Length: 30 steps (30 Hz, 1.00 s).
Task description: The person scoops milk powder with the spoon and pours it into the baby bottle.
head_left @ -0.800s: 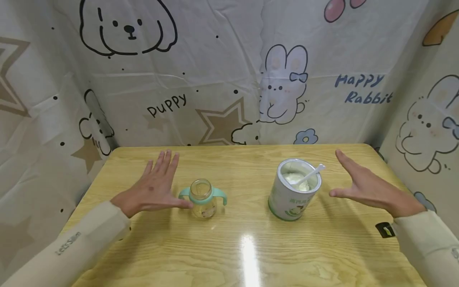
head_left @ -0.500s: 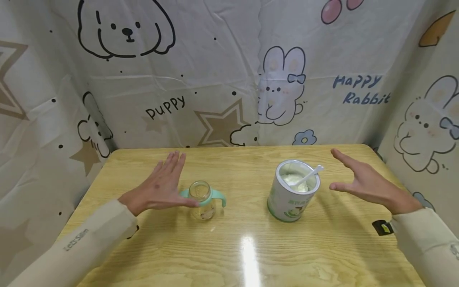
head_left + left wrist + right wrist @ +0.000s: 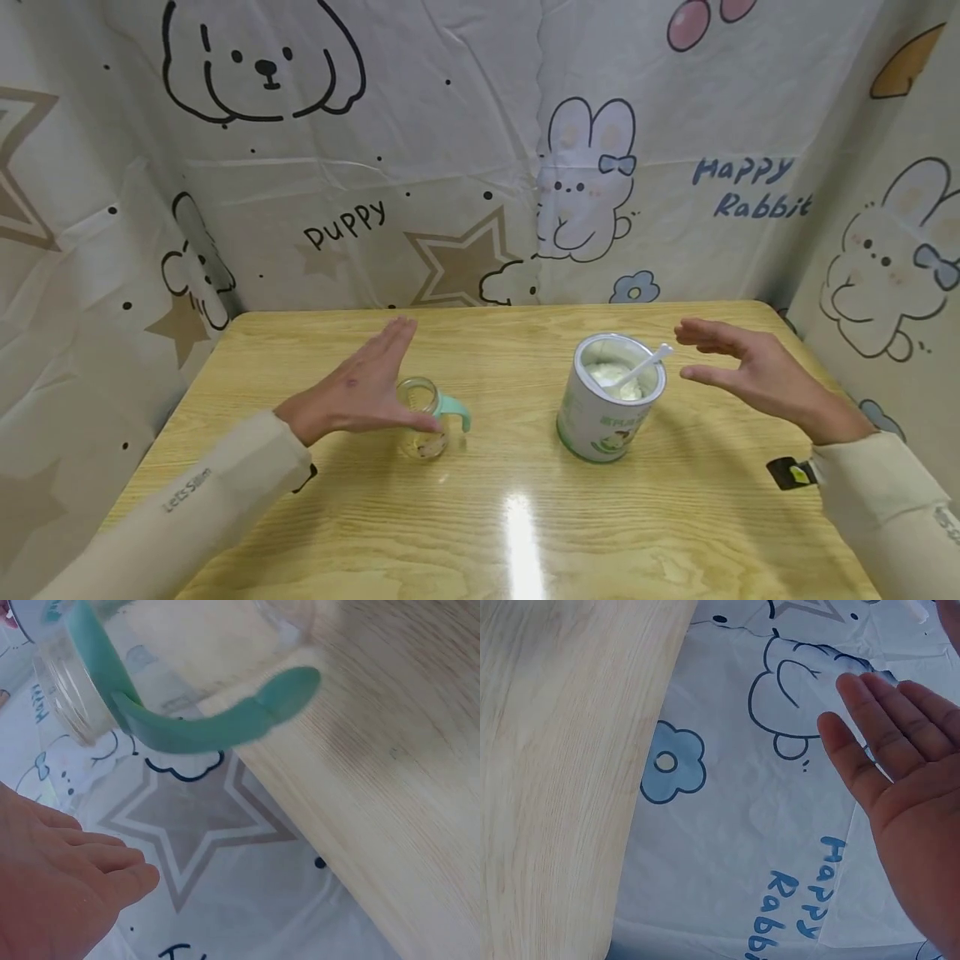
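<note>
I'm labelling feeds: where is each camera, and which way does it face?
Head: on the head, looking forward and down at bottle, can, table and cloth; left hand, right hand and sleeves show.
Left wrist: worn there, facing bottle and table; part of left hand shows.
Right wrist: worn there, facing table and cloth; part of right hand shows.
Head and left wrist share the bottle.
</note>
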Each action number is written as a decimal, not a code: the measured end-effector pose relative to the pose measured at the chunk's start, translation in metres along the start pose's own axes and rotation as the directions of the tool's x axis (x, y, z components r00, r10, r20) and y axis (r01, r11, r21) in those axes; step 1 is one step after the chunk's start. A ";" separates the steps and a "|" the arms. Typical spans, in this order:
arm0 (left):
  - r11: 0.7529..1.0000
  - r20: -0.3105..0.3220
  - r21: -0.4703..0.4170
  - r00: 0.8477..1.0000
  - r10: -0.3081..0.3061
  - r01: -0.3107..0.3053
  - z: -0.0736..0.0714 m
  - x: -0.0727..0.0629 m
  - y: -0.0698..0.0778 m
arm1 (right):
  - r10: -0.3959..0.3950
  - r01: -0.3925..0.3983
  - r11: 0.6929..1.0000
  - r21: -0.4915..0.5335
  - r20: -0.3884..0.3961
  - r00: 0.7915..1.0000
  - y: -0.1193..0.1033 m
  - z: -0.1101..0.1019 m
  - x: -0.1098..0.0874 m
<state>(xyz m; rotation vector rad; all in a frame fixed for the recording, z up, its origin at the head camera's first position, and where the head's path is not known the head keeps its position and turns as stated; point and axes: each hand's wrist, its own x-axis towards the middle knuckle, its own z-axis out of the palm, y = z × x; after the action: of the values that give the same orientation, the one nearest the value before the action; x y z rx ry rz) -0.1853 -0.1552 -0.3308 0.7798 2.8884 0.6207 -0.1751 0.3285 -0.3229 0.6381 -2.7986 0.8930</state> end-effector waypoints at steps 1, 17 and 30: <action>1.000 0.001 -0.011 1.000 -0.002 0.002 0.001 0.001 0.002 | -0.008 0.008 1.000 0.006 -0.019 1.000 -0.001 0.001 0.001; 0.986 0.056 -0.166 0.998 0.024 -0.015 0.009 0.016 0.028 | -0.032 0.036 0.999 0.036 -0.109 0.994 -0.009 0.008 0.007; 0.978 0.054 -0.200 0.996 0.068 -0.056 0.016 0.032 0.055 | -0.015 0.019 0.999 0.030 -0.121 0.993 -0.014 0.010 0.011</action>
<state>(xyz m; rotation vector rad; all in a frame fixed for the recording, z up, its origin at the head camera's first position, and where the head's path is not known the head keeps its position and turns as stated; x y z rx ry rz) -0.1844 -0.0905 -0.3230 0.8466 2.7032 0.8607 -0.1790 0.3085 -0.3205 0.5908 -2.6739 0.9405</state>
